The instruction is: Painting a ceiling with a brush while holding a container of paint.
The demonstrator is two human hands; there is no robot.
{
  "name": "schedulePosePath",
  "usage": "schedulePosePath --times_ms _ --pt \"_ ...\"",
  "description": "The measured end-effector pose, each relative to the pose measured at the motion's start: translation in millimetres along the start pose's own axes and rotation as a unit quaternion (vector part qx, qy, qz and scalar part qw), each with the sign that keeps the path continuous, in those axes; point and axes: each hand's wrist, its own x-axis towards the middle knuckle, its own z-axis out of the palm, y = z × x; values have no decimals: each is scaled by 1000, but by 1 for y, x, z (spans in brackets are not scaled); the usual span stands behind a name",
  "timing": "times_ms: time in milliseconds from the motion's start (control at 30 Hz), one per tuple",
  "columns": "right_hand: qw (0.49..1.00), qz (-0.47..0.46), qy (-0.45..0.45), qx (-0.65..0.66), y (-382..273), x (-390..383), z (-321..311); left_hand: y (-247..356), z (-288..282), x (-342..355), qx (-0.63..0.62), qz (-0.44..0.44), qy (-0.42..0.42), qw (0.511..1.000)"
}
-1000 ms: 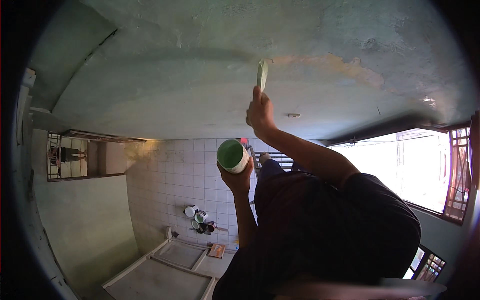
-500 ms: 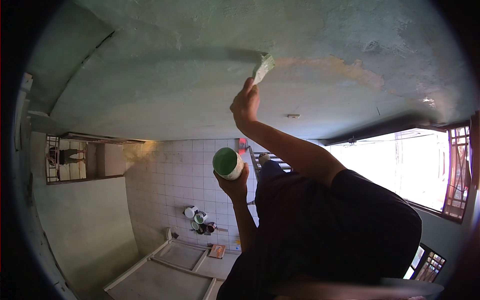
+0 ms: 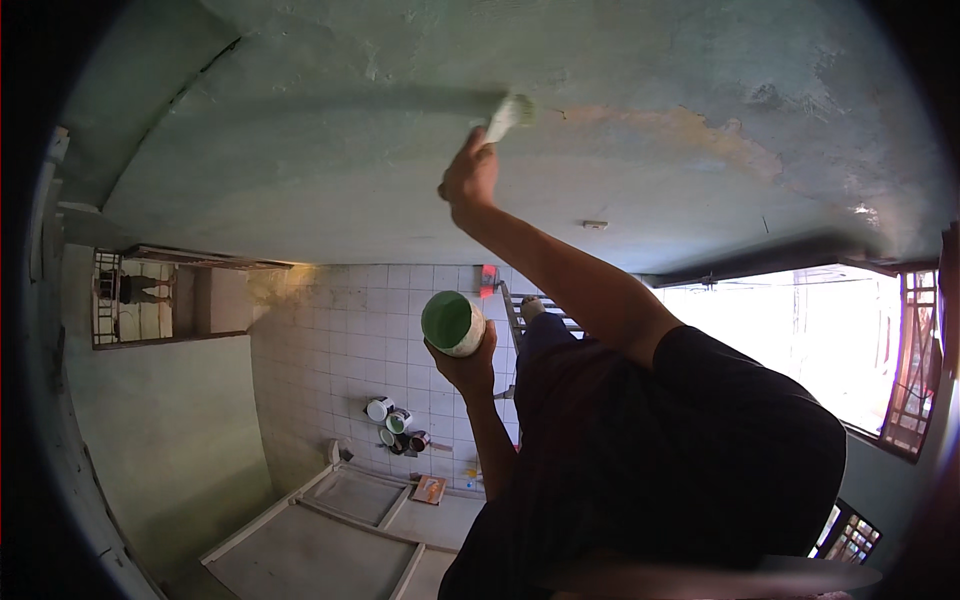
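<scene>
High on the green-grey painted wall (image 3: 330, 180), my right hand (image 3: 468, 178) grips a paintbrush (image 3: 510, 115). Its bristles are pale with paint and blurred; they lie at the wall surface, left of a bare, peach-coloured patch (image 3: 660, 125). Below, my left hand (image 3: 470, 370) is wrapped round a white paint pot (image 3: 470, 338), tilted so that its green-coated inside shows. How much paint lies in it I cannot tell.
I stand on a metal ladder (image 3: 515, 310) above a white tiled floor (image 3: 330, 340). Several paint cans (image 3: 398, 421) stand on the tiles beside a pale framed panel (image 3: 320, 540) with an orange box (image 3: 430, 490). A bright window opening (image 3: 770, 330) is at the right.
My right hand and the brush have moved left and slightly up along the wall. The pot in my left hand has barely shifted.
</scene>
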Motion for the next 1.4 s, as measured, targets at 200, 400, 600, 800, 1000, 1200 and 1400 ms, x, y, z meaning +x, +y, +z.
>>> schedulePosePath --times_ms 200,400,600,800,1000,1200,1400 --pt "936 217 -271 -53 15 -3 4 -2 2 4 -11 40 -8 999" --pt "932 147 -332 18 -14 33 -82 1 9 7 -12 47 -45 998" --pt "991 27 -133 -1 -31 9 -181 4 17 11 -33 13 -87 996" --pt "856 -296 229 -357 -20 18 -241 -1 14 11 -12 22 -89 996" --pt "793 -394 208 -415 26 83 -213 -1 12 6 2 11 -88 996" --pt "767 -332 122 -535 53 44 -118 -3 7 7 8 27 -78 997" --pt "656 -388 -131 -633 41 22 -115 6 11 11 0 44 -87 995"
